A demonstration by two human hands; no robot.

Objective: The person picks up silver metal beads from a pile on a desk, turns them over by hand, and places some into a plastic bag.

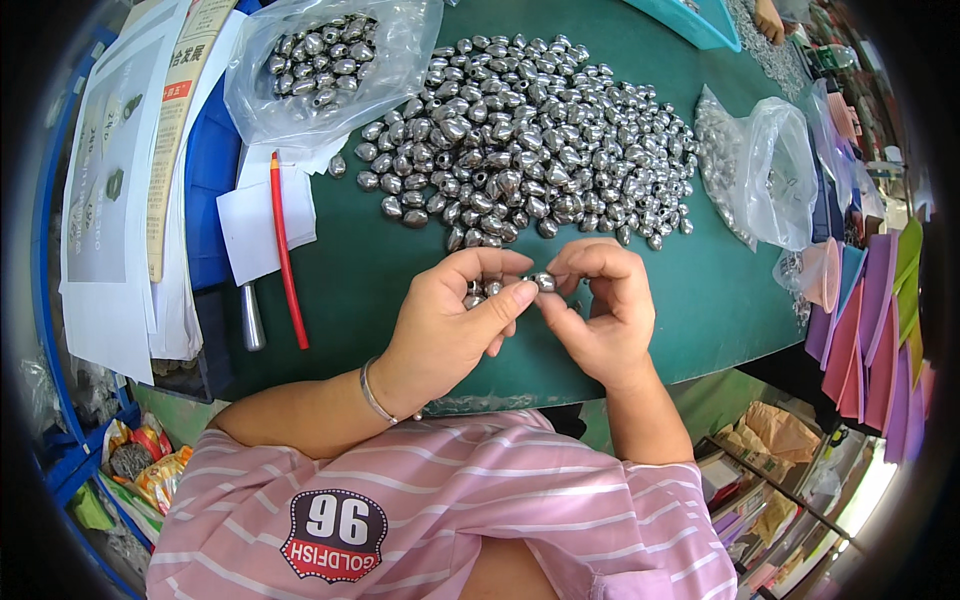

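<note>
At the far left, overlapping paper sheets (120, 290) lie beside a blue bin (212, 190), and to their right a red pencil (286, 260) rests partly over small white slips (248, 235), with a metal rod (252, 320) just left of its near end. Beyond the pencil, an open clear plastic bag (405, 60) of beads sits on the far left of the green counter (370, 300). A strip of green surface runs between the pencil and the left hand (440, 315), which comes in from the near left, a bracelet (372, 392) at its wrist; its fingers are curled around a few loose beads (475, 293), and its thumb reaches right to a metal bead (544, 282). That bead sits between the two hands, short of the near side of a wide bead pile (540, 140). The right hand (605, 310), wrist bent inward from the near right, closes thumb and forefinger on the bead, its other fingers folded. Both forearms cross the counter's near edge, close to the striped shirt (450, 500). Right of the right hand, a broad stretch of green surface reaches toward clear bags (775, 180) along the right edge; a light-blue tray (700, 25) stands at the far right.
</note>
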